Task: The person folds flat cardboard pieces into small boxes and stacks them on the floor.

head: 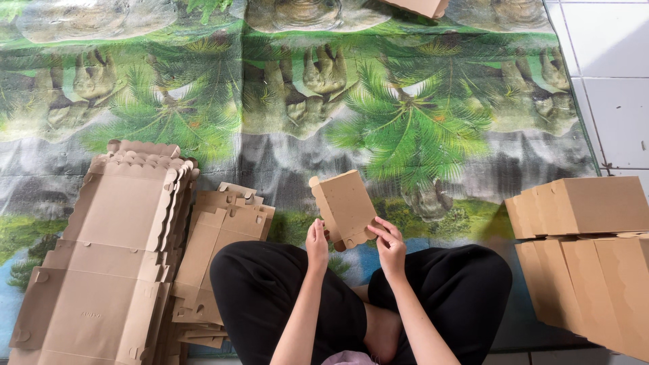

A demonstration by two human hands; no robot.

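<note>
A small flat piece of brown cardboard (345, 206), a die-cut box blank, is held upright above my crossed legs. My left hand (316, 245) grips its lower left edge. At the lower right corner, my right hand (389, 245) pinches a tab. Both hands are closed on the same piece.
Stacks of flat cardboard blanks (115, 263) lie at my left, a smaller pile (226, 233) beside my knee. Folded brown boxes (585, 206) are stacked at the right, more (595, 284) below. A palm-tree print mat (405, 122) covers the floor; white tiles (612, 74) at right.
</note>
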